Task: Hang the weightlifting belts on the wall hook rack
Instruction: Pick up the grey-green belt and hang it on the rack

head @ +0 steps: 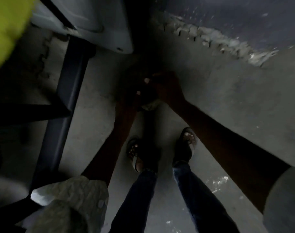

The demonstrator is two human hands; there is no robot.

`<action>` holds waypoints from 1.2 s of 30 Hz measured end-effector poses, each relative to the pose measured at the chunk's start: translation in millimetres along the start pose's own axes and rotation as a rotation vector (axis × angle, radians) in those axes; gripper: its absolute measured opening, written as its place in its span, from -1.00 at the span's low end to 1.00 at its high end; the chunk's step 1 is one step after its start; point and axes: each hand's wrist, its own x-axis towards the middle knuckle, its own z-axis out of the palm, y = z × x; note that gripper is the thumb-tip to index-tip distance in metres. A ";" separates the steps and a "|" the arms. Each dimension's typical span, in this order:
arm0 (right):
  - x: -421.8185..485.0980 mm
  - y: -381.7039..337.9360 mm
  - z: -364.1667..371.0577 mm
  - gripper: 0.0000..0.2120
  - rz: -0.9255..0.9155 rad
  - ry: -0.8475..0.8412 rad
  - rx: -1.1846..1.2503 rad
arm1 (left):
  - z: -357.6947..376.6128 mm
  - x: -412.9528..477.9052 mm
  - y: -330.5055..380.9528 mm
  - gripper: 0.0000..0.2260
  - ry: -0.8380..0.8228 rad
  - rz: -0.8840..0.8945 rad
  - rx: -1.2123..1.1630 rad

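I'm looking almost straight down in very dim light, and both of my hands meet on one dark, rolled-looking object, which I take to be a weightlifting belt (144,96), low over the concrete floor (219,91) just ahead of my feet. My left hand (126,101) comes up from the lower left and is curled against the near left side of the belt, with a pale fingernail showing at its edge; it seems closed around it, though the shadow hides how firm the hold is. My right hand (167,86) reaches in from the lower right, fingers bent over the far right side of the same bundle, another nail catching light on top. Both forearms are stretched long and nearly straight, converging on the belt. A pale patch shows at the belt's near underside. My sandalled feet (160,148) stand just behind it. A dark metal frame leg (64,98) runs along the left, near a pale seat-like panel (99,19).
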 end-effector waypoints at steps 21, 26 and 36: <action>-316.9 -346.6 -338.3 -0.71 -0.172 0.194 0.373 | 10.9 -367.0 435.7 -0.87 -0.220 0.496 -0.172; -418.4 -490.4 -433.1 -0.64 -0.382 0.329 0.382 | -11.5 -496.6 560.2 -0.88 -0.304 0.730 -0.151; -641.1 -711.6 -520.4 -0.67 -0.842 0.565 0.338 | -62.5 -703.6 661.6 -0.96 -0.404 1.179 -0.254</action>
